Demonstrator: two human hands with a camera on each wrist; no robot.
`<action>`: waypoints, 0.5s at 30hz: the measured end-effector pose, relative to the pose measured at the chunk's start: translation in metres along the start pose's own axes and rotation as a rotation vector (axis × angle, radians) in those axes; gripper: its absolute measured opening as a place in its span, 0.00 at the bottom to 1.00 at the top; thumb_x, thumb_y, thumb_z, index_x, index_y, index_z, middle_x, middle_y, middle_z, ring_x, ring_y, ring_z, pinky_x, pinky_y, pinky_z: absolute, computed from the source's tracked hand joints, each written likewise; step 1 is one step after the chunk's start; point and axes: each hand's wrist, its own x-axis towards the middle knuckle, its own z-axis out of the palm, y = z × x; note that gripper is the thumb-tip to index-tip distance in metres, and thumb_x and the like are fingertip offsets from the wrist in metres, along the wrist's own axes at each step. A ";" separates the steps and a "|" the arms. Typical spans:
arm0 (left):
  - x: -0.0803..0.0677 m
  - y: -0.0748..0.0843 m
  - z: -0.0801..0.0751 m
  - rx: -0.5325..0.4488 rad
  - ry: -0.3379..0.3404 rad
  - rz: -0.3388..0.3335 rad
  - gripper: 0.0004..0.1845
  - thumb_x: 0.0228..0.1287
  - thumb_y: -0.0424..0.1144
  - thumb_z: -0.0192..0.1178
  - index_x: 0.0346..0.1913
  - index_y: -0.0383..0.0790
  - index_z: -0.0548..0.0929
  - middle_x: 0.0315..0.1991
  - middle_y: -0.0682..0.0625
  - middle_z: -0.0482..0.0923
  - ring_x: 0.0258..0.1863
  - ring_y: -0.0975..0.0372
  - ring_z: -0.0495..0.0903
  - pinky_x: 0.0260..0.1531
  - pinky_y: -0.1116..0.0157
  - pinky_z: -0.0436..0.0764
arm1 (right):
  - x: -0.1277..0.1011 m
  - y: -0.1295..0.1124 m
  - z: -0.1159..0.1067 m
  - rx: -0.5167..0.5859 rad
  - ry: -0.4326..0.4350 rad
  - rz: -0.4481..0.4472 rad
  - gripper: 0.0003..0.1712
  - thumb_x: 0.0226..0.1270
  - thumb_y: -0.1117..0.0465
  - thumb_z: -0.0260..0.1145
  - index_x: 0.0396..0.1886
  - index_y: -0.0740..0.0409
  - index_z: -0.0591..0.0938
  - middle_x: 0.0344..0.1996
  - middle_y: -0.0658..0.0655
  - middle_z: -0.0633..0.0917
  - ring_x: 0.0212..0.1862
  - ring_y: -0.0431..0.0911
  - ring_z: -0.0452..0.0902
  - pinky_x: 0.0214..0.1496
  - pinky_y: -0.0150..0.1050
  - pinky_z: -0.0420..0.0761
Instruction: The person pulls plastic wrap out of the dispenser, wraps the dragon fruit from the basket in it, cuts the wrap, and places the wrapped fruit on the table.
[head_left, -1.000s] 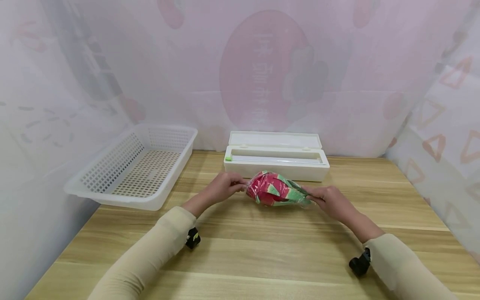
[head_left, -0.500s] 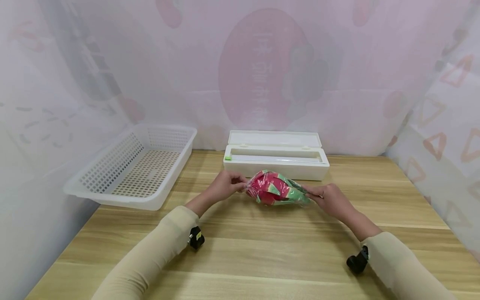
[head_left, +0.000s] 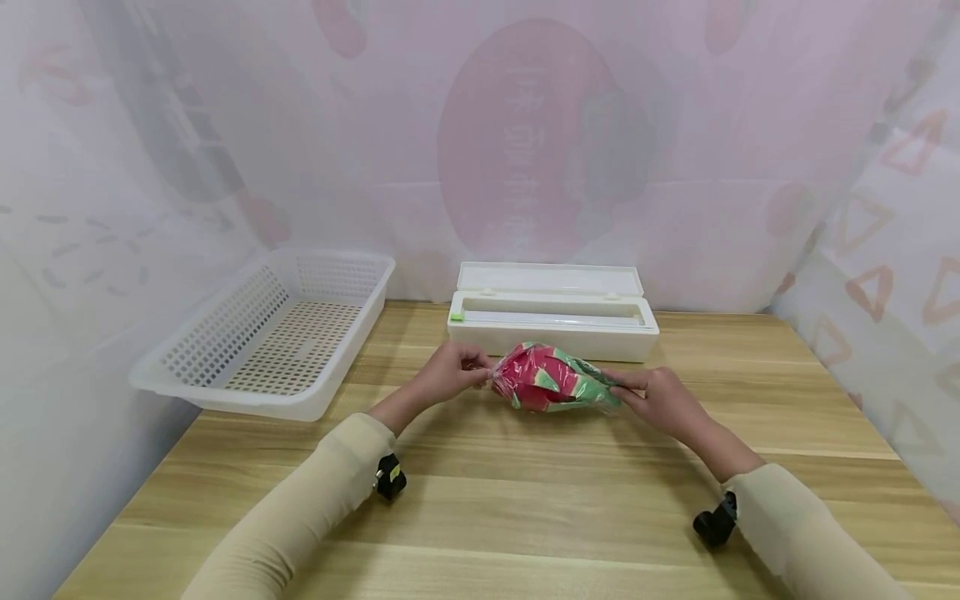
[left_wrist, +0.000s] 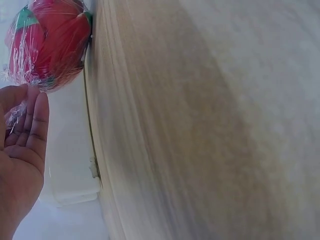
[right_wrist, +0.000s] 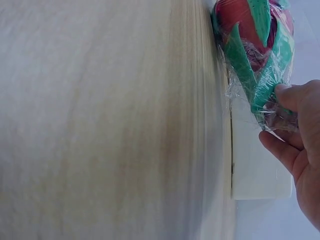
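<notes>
A red dragon fruit (head_left: 551, 379) with green scale tips is wrapped in clear cling film, low over the wooden table in the head view. My left hand (head_left: 446, 372) pinches the gathered film at its red left end; a twisted tail of film (left_wrist: 16, 114) shows between the fingers in the left wrist view. At the green right end, my right hand (head_left: 660, 402) pinches the film (right_wrist: 274, 116) between thumb and fingers, close to the leaf tips. Whether the fruit's underside touches the table is hard to tell.
Just behind the fruit stands a white cling film box (head_left: 555, 340), its lid (head_left: 551, 278) raised and a green slider (head_left: 457, 317) at its left. A white perforated basket (head_left: 330, 392) sits at the table's left. Printed cloth (head_left: 712, 233) hangs around the table (head_left: 540, 508).
Both hands keep their pinch on the film, and the wrapped fruit stays in place. My left forearm and wrist have shifted very slightly to the right; the right wrist slightly left.
</notes>
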 end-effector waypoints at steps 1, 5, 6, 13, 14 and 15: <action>0.000 0.000 0.000 -0.004 0.002 -0.002 0.03 0.65 0.31 0.64 0.35 0.34 0.85 0.30 0.48 0.83 0.29 0.60 0.81 0.36 0.56 0.84 | 0.000 0.000 0.000 0.002 -0.003 0.004 0.20 0.59 0.69 0.71 0.53 0.61 0.84 0.39 0.62 0.87 0.21 0.37 0.67 0.22 0.32 0.68; 0.000 -0.001 0.000 -0.014 0.003 0.009 0.03 0.64 0.32 0.64 0.36 0.34 0.85 0.31 0.48 0.83 0.30 0.60 0.82 0.35 0.56 0.84 | 0.000 0.002 0.000 0.007 -0.009 0.007 0.21 0.59 0.69 0.71 0.54 0.60 0.84 0.40 0.62 0.87 0.24 0.37 0.70 0.25 0.32 0.72; 0.000 -0.001 -0.001 -0.014 0.002 0.013 0.04 0.64 0.32 0.64 0.36 0.34 0.85 0.31 0.48 0.84 0.30 0.60 0.82 0.35 0.57 0.84 | 0.000 0.002 0.000 0.007 -0.010 0.005 0.21 0.59 0.69 0.72 0.54 0.61 0.84 0.41 0.62 0.87 0.24 0.37 0.71 0.25 0.33 0.72; -0.003 -0.001 -0.004 0.003 0.005 0.004 0.05 0.64 0.35 0.65 0.38 0.36 0.85 0.33 0.49 0.83 0.32 0.58 0.83 0.34 0.62 0.84 | 0.001 0.002 -0.002 0.002 -0.020 -0.016 0.21 0.59 0.69 0.71 0.54 0.63 0.83 0.42 0.63 0.86 0.30 0.38 0.76 0.29 0.35 0.76; -0.003 0.000 -0.004 0.009 0.004 0.005 0.05 0.64 0.36 0.65 0.38 0.36 0.85 0.33 0.50 0.83 0.32 0.58 0.83 0.33 0.62 0.84 | 0.000 0.002 -0.002 0.001 -0.023 -0.018 0.21 0.59 0.69 0.71 0.54 0.63 0.83 0.42 0.63 0.86 0.30 0.38 0.76 0.29 0.35 0.76; -0.003 0.000 -0.005 0.017 0.002 0.011 0.05 0.64 0.36 0.65 0.38 0.37 0.85 0.33 0.50 0.83 0.32 0.59 0.82 0.33 0.63 0.84 | 0.000 0.002 -0.003 0.002 -0.025 -0.019 0.21 0.60 0.68 0.71 0.55 0.63 0.83 0.43 0.62 0.86 0.30 0.39 0.76 0.29 0.35 0.76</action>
